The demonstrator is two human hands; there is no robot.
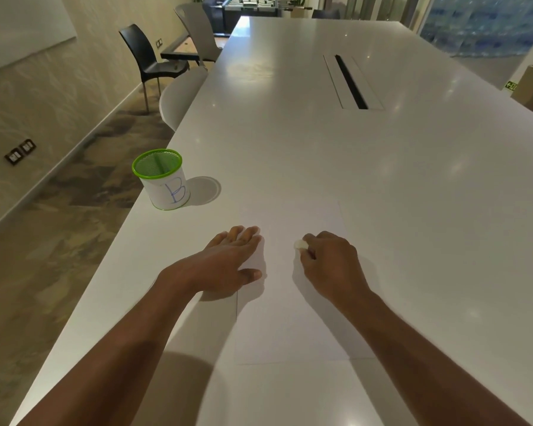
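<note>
Fingers of the right hand (330,259) are curled in, pinching a small white lump (300,245) between thumb and fingertips. It looks like an eraser, can't confirm. The lump sits at the hand's front-left tip, down at the white paper sheet (290,318), roughly mid-sheet; actual contact with the paper can't be judged.

Left hand (228,262): fingers straight and together, palm down, holding nothing. It rests flat across the sheet's left edge, thumb spread out to the side onto the paper. The hands are near each other, not touching.

The sheet lies flat on the white table (413,179), close to the person.

A green mesh pen cup (162,179) stands upright near the table's left edge, beyond the left hand, wrapped in white with a blue "B" on it. A cable slot (351,83) runs along mid-table, farther out. A black chair (148,56) stands by the wall, off to the left.
</note>
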